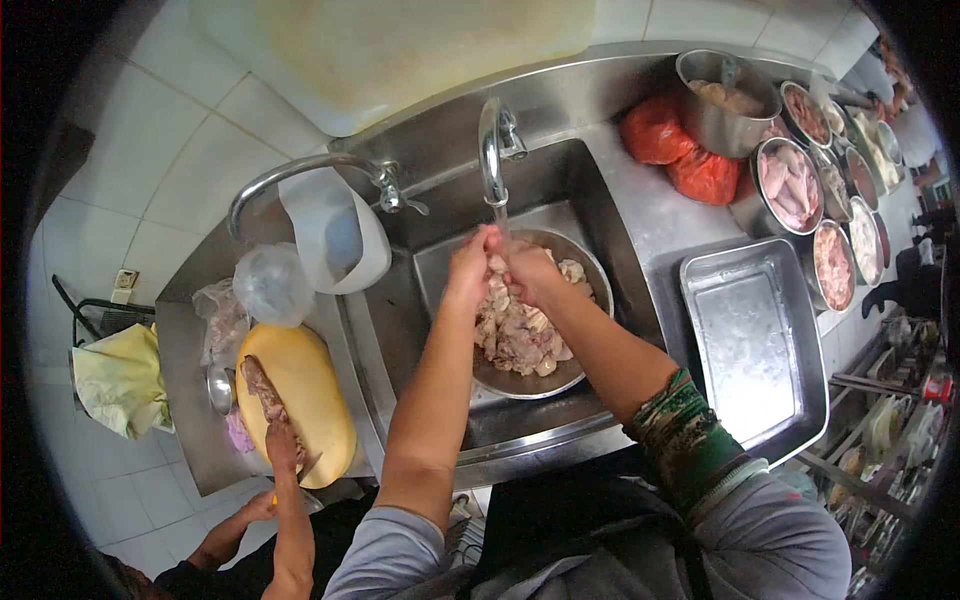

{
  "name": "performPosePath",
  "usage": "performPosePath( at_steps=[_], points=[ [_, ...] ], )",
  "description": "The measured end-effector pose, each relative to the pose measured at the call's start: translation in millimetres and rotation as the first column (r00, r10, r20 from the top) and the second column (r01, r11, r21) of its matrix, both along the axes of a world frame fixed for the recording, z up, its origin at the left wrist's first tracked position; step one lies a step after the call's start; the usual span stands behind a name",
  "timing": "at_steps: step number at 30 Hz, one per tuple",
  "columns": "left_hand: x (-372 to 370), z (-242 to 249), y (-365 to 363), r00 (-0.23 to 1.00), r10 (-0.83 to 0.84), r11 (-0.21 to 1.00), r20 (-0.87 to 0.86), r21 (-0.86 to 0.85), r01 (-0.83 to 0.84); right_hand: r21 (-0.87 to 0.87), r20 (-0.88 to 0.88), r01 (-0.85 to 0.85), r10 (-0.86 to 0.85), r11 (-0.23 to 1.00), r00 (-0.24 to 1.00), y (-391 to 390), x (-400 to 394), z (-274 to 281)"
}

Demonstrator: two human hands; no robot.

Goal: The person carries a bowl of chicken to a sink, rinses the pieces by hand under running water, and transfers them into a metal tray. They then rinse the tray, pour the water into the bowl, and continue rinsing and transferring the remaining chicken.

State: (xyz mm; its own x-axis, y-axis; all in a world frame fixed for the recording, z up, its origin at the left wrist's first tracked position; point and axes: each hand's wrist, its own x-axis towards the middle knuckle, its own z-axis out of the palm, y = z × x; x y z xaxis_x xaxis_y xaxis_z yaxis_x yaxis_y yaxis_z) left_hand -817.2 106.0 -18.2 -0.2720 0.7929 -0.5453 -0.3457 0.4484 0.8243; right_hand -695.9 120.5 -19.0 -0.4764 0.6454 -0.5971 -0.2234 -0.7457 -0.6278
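My left hand [470, 268] and my right hand [530, 274] meet under the running faucet [491, 150], above a round metal bowl [590, 262]. Pale chopped meat pieces [522, 335], perhaps poultry, fill much of the bowl, which sits in the steel sink [620, 290]. The left fingers look curled and pressed in towards the right hand; whatever may be between them is hidden. Water and blur cover the right fingers.
Left of the sink, another person's hand [283, 445] holds a long piece of meat [262, 388] on a yellow cutting board [325, 400]. A white plastic container [365, 250] stands nearby. To the right are a metal tray [752, 340], red bags [655, 130] and several meat-filled metal pots [790, 185].
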Motion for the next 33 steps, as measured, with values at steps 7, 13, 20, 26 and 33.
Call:
performPosePath(
  at_steps=[7, 13, 20, 26, 33],
  points=[
    [-13.1, -110.9, -30.0, 0.483, -0.462, 0.870, -0.744, -0.274, 0.410, 0.813, 0.066, -0.081, 0.047, 0.577, 0.997, 16.6, -21.7, -81.3],
    [-5.0, -196.0, -52.8, 0.086, -0.537, 0.838, -0.839, -0.519, 0.169, 0.108, 0.370, -0.361, 0.299, 0.926, 0.879, 7.1, 2.1, 9.8],
    [-3.2, -89.5, -48.1, 0.966, 0.115, 0.987, 0.230, 0.082, -0.137, 0.493, 0.218, -0.275, 0.189, 0.825, 0.957, 10.5, -18.5, -21.2],
    [42.7, 20.0, -36.6, 0.970, 0.187, 0.981, 0.156, 0.019, -0.192, 0.610, 0.708, -0.439, -0.203, 0.660, 0.677, 6.7, -3.2, 36.3],
    [71.1, 37.8, -14.8, 0.985, 0.168, 0.971, 0.039, 0.169, -0.172, 0.404, 0.015, 0.068, -0.081, 0.912, 0.997, -39.4, 46.0, 50.6]
  ],
)
